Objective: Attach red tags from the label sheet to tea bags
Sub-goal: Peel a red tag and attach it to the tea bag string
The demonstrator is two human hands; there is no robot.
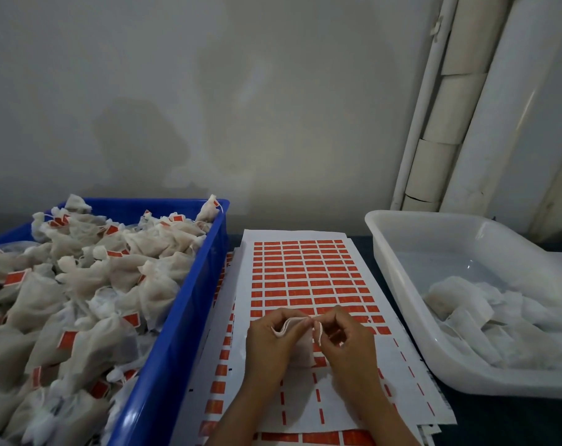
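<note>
Both hands pinch a tea bag, mostly hiding it

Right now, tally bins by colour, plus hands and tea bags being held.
Blue bin: 1
White bin: 1
Hands, left and right: 2
Tea bag held: 1
Total: 5

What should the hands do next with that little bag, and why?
Probably the right hand should reach down and peel a red tag off the white label sheet. Both hands pinch the white mesh tea bag and its string, and no tag shows on it.
</note>
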